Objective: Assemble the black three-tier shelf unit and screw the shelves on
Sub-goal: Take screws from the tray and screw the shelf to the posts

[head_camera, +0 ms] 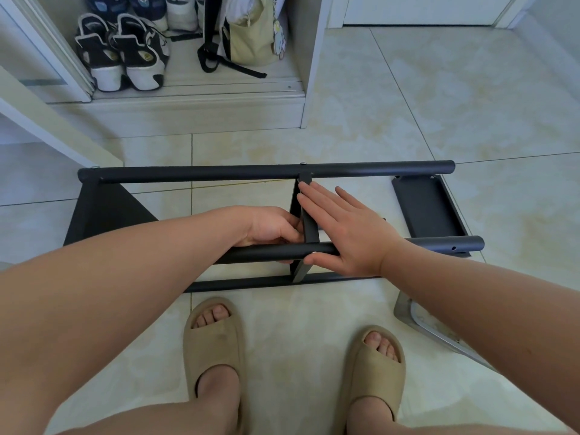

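Sideways on the tiled floor [470, 105] lies the black shelf unit [219, 172], its tubes running left to right. The left shelf [103, 211] sits near a slanting white panel [47, 120]. The left hand [270, 227] curls its fingers on the edge-on middle shelf [309, 227]. The right hand [351, 233] presses flat, fingers straight, against its other face. Past the right shelf [430, 208] there is open tile.
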`<state>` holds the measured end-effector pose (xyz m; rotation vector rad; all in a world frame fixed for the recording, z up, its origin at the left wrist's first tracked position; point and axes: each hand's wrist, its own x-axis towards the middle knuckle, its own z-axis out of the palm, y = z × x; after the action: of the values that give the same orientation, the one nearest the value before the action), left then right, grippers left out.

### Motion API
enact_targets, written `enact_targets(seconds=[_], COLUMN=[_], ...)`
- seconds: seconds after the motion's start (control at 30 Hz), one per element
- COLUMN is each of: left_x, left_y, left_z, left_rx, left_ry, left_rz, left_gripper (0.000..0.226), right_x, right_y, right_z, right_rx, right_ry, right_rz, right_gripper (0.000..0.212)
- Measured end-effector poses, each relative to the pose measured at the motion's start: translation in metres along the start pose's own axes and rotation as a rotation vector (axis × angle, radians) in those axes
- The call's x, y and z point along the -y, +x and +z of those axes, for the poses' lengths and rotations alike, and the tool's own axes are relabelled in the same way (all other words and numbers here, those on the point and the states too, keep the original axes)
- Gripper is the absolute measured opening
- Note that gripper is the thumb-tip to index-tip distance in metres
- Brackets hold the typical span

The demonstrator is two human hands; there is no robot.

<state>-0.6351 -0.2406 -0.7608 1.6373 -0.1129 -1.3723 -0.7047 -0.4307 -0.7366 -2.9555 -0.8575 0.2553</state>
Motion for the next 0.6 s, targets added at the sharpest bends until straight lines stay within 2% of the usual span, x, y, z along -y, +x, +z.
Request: enact_targets(seconds=[0.17, 0.37, 0.6], left_x=[-0.001, 0.002, 0.002], left_y=[0.003, 0.01, 0.012], left_z=[-0.002, -0.005, -0.008], left_rx=[0.074, 0.006, 0.039], left_ry=[-0.075, 0.015, -0.027], left_rz=[-0.104, -0.029, -0.039], left_gripper=[0.016, 0.01, 0.012], right_x=[-0.001, -0.002, -0.003], right_y=[0.0, 0.001, 0.002], right_z=[0.0, 0.0, 0.001], right_rx=[0.003, 0.0, -0.013], right_ry=[-0.004, -0.014, -0.012], right_rz=[0.002, 0.0, 0.0], right_gripper=[0.098, 0.099, 0.099])
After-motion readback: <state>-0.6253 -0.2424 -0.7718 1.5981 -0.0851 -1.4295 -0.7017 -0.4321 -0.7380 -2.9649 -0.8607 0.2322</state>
